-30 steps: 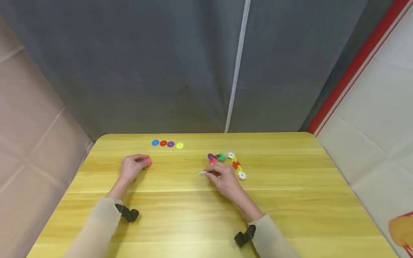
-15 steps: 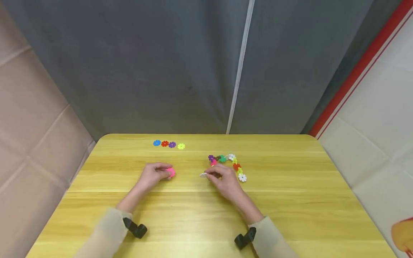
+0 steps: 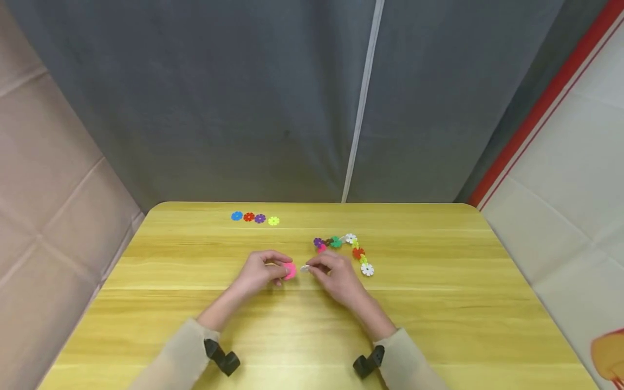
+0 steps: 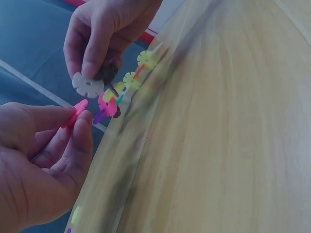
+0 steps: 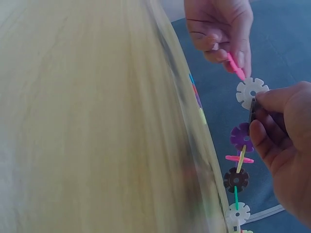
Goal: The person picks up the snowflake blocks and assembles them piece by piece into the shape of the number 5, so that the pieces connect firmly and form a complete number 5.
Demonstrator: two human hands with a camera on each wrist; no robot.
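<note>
My left hand (image 3: 281, 270) pinches a pink snowflake disc (image 3: 290, 271) edge-on, just above the yellow table (image 3: 439, 314). My right hand (image 3: 314, 268) pinches the end of a chain of coloured discs (image 3: 358, 252), right behind its white end disc (image 3: 305, 268). The pink disc and the white disc are almost touching. In the left wrist view the pink disc (image 4: 77, 110) sits between thumb and forefinger, below the white disc (image 4: 88, 85). The right wrist view shows the white disc (image 5: 251, 92) with the pink disc (image 5: 235, 66) just above it, and the chain (image 5: 236, 179) hanging below my hand.
A row of loose discs lies near the table's far edge: blue (image 3: 236, 216), red (image 3: 249, 217), purple (image 3: 260, 219) and yellow (image 3: 274, 220). A grey curtain (image 3: 292, 97) hangs behind the table. Black wrist camera mounts (image 3: 221, 358) show on both sleeves.
My left hand has carried the pink disc to the right, from the table's left part to beside the white end disc. My right hand has stayed holding the chain's end.
</note>
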